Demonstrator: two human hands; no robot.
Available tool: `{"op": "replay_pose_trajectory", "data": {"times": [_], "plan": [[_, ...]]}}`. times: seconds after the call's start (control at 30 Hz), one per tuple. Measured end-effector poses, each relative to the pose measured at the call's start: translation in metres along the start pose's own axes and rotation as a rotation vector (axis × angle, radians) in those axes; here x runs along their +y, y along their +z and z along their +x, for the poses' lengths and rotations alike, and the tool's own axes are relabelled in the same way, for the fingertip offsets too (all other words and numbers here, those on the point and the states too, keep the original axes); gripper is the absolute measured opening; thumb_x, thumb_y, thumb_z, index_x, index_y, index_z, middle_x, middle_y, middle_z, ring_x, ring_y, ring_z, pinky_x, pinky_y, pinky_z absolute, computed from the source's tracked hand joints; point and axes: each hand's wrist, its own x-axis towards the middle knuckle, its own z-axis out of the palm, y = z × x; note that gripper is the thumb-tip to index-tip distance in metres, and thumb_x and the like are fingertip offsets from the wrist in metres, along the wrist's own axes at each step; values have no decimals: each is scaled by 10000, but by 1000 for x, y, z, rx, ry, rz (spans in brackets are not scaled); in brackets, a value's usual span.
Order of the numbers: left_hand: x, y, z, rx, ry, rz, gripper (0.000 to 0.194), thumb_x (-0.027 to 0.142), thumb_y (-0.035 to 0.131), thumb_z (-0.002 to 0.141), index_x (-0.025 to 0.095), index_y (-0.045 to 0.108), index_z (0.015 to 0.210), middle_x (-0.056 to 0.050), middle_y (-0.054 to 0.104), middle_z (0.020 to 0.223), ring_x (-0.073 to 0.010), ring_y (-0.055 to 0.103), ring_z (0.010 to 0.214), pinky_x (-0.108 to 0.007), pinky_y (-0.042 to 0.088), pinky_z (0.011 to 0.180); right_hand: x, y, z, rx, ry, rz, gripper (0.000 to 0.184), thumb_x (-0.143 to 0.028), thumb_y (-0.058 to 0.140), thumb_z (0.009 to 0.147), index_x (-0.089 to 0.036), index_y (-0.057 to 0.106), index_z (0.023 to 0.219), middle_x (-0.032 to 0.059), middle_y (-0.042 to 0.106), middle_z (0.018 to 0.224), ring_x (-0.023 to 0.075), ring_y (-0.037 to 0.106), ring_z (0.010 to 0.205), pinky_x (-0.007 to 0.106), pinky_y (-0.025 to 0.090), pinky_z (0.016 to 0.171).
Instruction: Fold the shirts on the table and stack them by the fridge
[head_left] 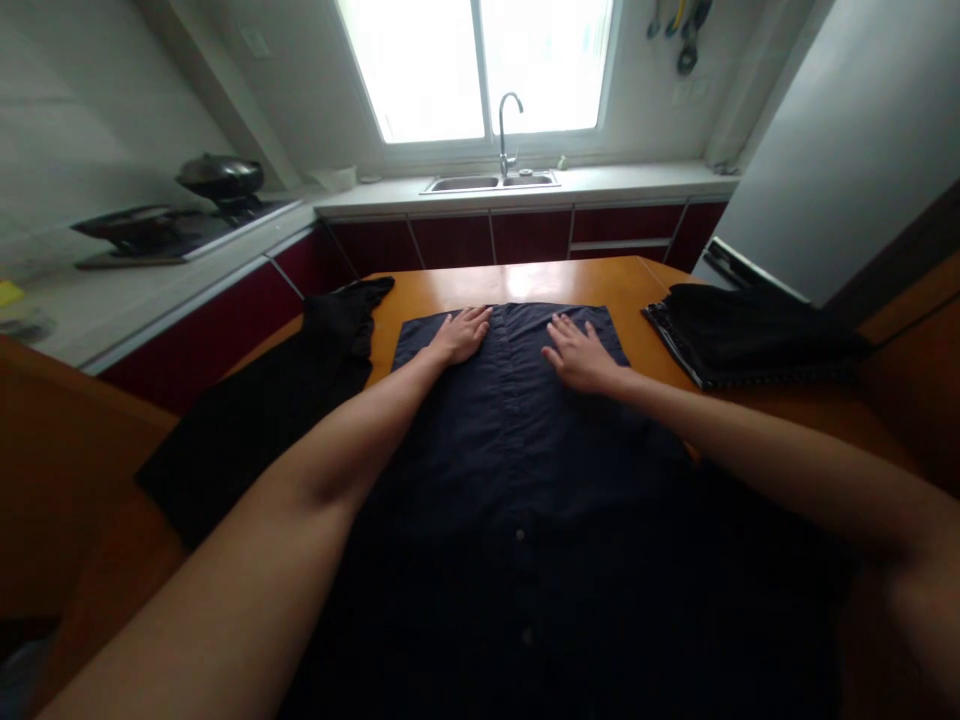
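Observation:
A dark navy button-up shirt lies spread out on the wooden table, its hem toward the window and its button line running down the middle. My left hand rests flat on the shirt near the hem, left of the button line, with fingers stretched out. On the other side of that line, my right hand presses flat on the cloth, fingers spread. Neither hand grips anything. The near part of the shirt sinks into deep shadow, so its collar cannot be made out.
A black garment lies loosely at the table's left. Folded dark clothes are stacked at the right, by the grey refrigerator. Beyond the table are a sink with a faucet, and a stove with a wok.

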Motion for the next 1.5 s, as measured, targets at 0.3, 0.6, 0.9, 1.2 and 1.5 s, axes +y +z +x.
{"op": "replay_pose_trajectory", "data": {"times": [0.3,0.6,0.9,1.2,1.5], "plan": [[121,-8,-207,-43,243,-38,604,505,236,1068,233,210,1607,-54,254,1653,-222,163,1543,-483,152,1237,-101,-4,-187,-63,-260,98,652,-437,382,1015,-107,309,1572,134,239,1646,256,154,1539,520,157,1239],[68,-23,-295,-247,-53,88,695,575,242,1045,188,167,1617,-79,80,1675,-288,56,1550,-525,131,1226,-5,-17,-203,-86,8,-107,673,-497,320,1024,-67,370,1539,174,285,1621,280,235,1517,525,191,1223],[169,-26,-357,-166,245,-25,690,579,279,1048,215,147,1619,-113,173,1662,-274,117,1545,-512,170,1223,-123,-28,-254,-28,-187,32,589,-364,307,1034,-108,329,1564,128,244,1642,250,184,1530,526,227,1218],[171,-4,-376,-88,255,-136,598,481,337,1066,223,246,1598,-78,233,1655,-250,157,1540,-510,171,1248,-104,-20,-283,-36,-127,115,565,-357,376,1030,-119,379,1542,143,307,1619,256,245,1513,532,236,1222],[176,-50,-433,-359,592,-375,839,565,591,947,285,170,1616,-66,235,1650,-289,205,1524,-487,174,1256,-123,-61,-338,-245,-516,406,656,-374,452,1028,-211,197,1609,107,199,1659,245,156,1535,528,160,1246]]}}
